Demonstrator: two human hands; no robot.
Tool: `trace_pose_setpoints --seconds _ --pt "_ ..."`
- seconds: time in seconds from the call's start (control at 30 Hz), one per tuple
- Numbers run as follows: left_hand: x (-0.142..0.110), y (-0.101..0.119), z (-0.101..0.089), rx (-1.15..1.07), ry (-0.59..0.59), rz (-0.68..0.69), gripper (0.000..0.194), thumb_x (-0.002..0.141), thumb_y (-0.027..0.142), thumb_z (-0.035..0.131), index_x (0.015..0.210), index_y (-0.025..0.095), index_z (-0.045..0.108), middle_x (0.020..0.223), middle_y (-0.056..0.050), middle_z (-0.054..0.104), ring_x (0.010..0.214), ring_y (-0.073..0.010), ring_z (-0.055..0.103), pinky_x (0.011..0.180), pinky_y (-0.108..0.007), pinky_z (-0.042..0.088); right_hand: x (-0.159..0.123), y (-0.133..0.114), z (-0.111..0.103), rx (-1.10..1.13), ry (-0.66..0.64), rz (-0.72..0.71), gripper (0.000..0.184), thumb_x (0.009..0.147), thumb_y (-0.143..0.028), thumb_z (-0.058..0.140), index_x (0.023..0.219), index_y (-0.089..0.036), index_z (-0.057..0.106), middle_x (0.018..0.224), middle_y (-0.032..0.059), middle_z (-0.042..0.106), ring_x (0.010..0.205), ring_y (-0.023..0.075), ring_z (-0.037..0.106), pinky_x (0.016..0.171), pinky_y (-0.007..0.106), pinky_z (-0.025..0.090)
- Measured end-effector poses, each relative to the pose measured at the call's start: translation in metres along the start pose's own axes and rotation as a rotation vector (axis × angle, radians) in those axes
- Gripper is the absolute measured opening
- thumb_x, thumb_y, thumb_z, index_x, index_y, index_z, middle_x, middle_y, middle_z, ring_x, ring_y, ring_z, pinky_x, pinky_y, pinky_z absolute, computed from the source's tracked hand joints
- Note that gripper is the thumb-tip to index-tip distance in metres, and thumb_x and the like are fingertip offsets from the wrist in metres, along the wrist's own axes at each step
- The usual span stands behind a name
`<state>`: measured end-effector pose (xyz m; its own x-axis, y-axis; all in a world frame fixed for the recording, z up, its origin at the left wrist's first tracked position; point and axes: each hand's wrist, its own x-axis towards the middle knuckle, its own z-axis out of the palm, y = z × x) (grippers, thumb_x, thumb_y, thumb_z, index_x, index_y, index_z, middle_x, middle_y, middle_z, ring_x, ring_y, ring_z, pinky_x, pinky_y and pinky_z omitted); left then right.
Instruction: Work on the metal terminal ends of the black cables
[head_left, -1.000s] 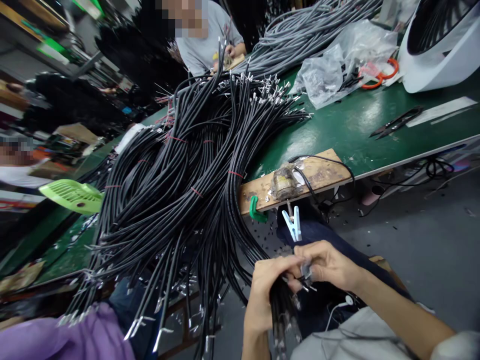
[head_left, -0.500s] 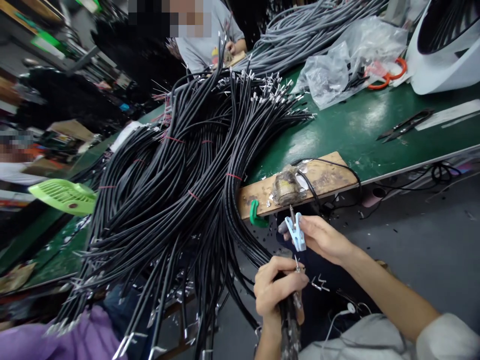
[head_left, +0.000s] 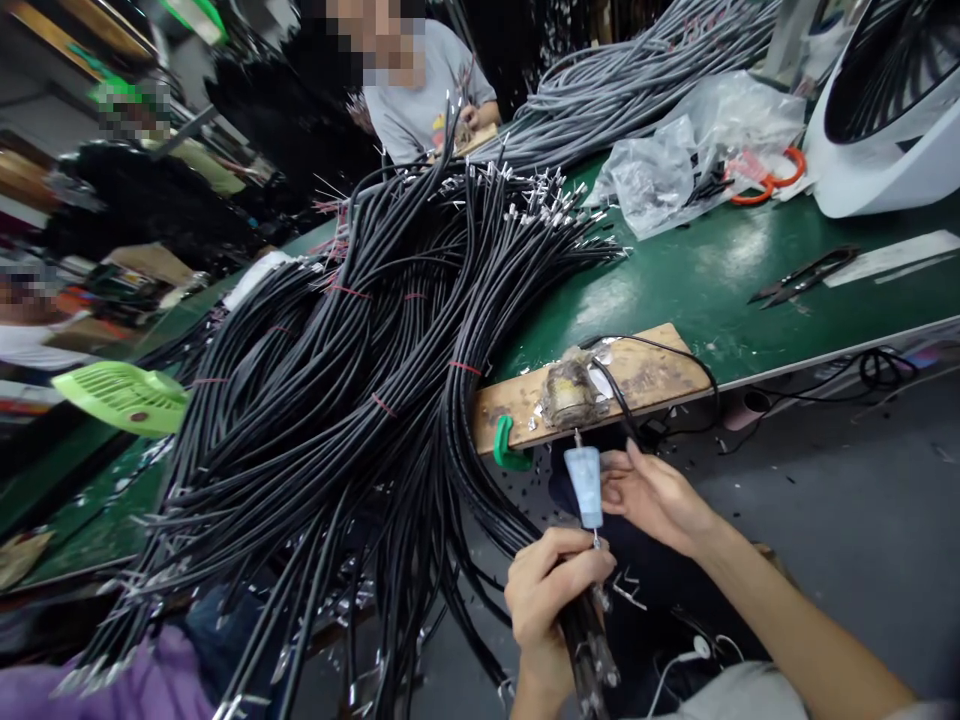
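Observation:
My left hand is closed round a bundle of black cables whose stripped ends hang below it. A bare wire end stands up from its thumb and forefinger, meeting the lower tip of a light blue clothespin. That clothespin sits on the thin shaft of a small tape-wrapped motor, showing its broad side. Just right of it, my right hand is open, fingers apart and holding nothing. Whether its fingertips touch the clothespin I cannot tell.
The motor rests on a wooden board held by a green clamp. A large pile of black cables lies left. On the green table are snips, orange-handled scissors and a white fan. A co-worker sits opposite.
My right hand left the left hand, gripped the clothespin, then let go and moved right of it. The clothespin has turned from its V-shaped side to its broad side. My left hand kept the cables.

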<state>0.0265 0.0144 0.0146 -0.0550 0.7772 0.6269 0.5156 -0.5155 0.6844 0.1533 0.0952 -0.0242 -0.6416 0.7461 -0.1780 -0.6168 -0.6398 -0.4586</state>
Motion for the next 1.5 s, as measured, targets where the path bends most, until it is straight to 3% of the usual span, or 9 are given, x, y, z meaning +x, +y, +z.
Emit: trace_pose_setpoints --seconds 0.13,0.27,0.37,0.6,0.77,1.07,1.33,1.4,1.5 --pt "-0.002 -0.001 -0.011 -0.006 -0.105 0.054 0.013 0.084 0.015 0.061 0.092 0.021 0.069 0.07 -0.001 0.067 0.058 -0.0117 0.063 0.056 -0.021 0.046 -0.029 -0.012 -0.014 -0.386 0.122 -0.228 0.026 0.086 -0.04 0.063 0.087 -0.015 0.069 0.074 0.0044 0.061 0.066 0.0125 0.049 0.061 0.026 0.038" --pt "0.003 0.002 -0.02 0.013 -0.332 -0.103 0.011 0.084 0.025 0.062 0.089 0.02 0.071 0.072 -0.003 0.066 0.061 -0.0128 0.062 0.056 -0.023 0.044 -0.059 -0.019 0.009 -1.047 -0.1 -0.568 0.015 0.079 -0.022 0.072 0.093 -0.019 0.067 0.083 0.0046 0.062 0.08 0.0178 0.05 0.073 0.033 0.041" --pt "0.003 0.004 -0.022 -0.013 -0.407 -0.172 0.014 0.082 0.03 0.064 0.088 0.018 0.07 0.072 -0.004 0.064 0.061 -0.0137 0.06 0.055 -0.024 0.043 -0.066 -0.014 0.029 -1.274 -0.177 -0.776 0.015 0.083 -0.011 0.063 0.097 -0.016 0.065 0.086 0.0077 0.061 0.081 0.0189 0.047 0.073 0.035 0.042" --pt "-0.009 0.01 -0.022 0.072 -0.222 -0.09 0.022 0.079 0.006 0.065 0.099 0.017 0.065 0.079 -0.003 0.069 0.068 -0.0137 0.064 0.066 -0.024 0.049 -0.052 0.009 0.032 -1.163 0.037 -0.894 0.016 0.084 -0.004 0.055 0.073 -0.015 0.055 0.068 0.0027 0.05 0.069 0.0152 0.044 0.063 0.031 0.038" --pt "-0.008 0.019 -0.019 0.161 -0.141 -0.153 0.014 0.076 0.005 0.066 0.084 0.017 0.061 0.072 0.0 0.062 0.063 -0.0108 0.06 0.061 -0.02 0.047 -0.049 0.03 0.037 -1.114 0.283 -0.987 0.019 0.084 -0.003 0.053 0.07 -0.016 0.054 0.067 0.0013 0.046 0.069 0.0152 0.041 0.065 0.031 0.035" --pt "-0.008 0.021 -0.02 0.197 -0.104 -0.146 0.009 0.081 0.01 0.063 0.086 0.017 0.063 0.069 0.001 0.062 0.058 -0.0096 0.058 0.056 -0.019 0.044 -0.048 0.042 0.041 -0.177 0.15 -0.298 0.021 0.085 -0.034 0.062 0.074 -0.016 0.065 0.073 -0.0002 0.045 0.065 0.0117 0.045 0.061 0.025 0.038" --pt "-0.001 0.023 -0.03 0.147 -0.189 -0.22 0.014 0.084 0.014 0.057 0.071 0.016 0.062 0.057 0.002 0.055 0.047 -0.0082 0.049 0.049 -0.02 0.035 -0.046 0.03 0.032 -0.709 0.14 -0.506 0.025 0.092 -0.029 0.051 0.072 -0.016 0.06 0.07 0.001 0.049 0.065 0.0132 0.046 0.059 0.026 0.038" --pt "0.002 0.023 -0.034 0.149 -0.229 -0.233 0.019 0.086 0.016 0.055 0.067 0.016 0.06 0.054 0.002 0.052 0.045 -0.0075 0.047 0.047 -0.02 0.032 -0.049 0.026 0.031 -0.872 0.137 -0.662 0.01 0.089 -0.026 0.056 0.088 -0.017 0.062 0.079 0.0033 0.054 0.071 0.0155 0.049 0.063 0.028 0.041" --pt "0.004 0.023 -0.038 0.163 -0.294 -0.239 0.023 0.087 0.016 0.053 0.064 0.015 0.057 0.053 0.003 0.049 0.044 -0.0072 0.045 0.047 -0.021 0.029 -0.052 0.019 0.03 -1.146 0.002 -0.847 0.032 0.082 -0.017 0.065 0.113 -0.016 0.057 0.098 0.0094 0.059 0.087 0.0202 0.053 0.077 0.035 0.043"
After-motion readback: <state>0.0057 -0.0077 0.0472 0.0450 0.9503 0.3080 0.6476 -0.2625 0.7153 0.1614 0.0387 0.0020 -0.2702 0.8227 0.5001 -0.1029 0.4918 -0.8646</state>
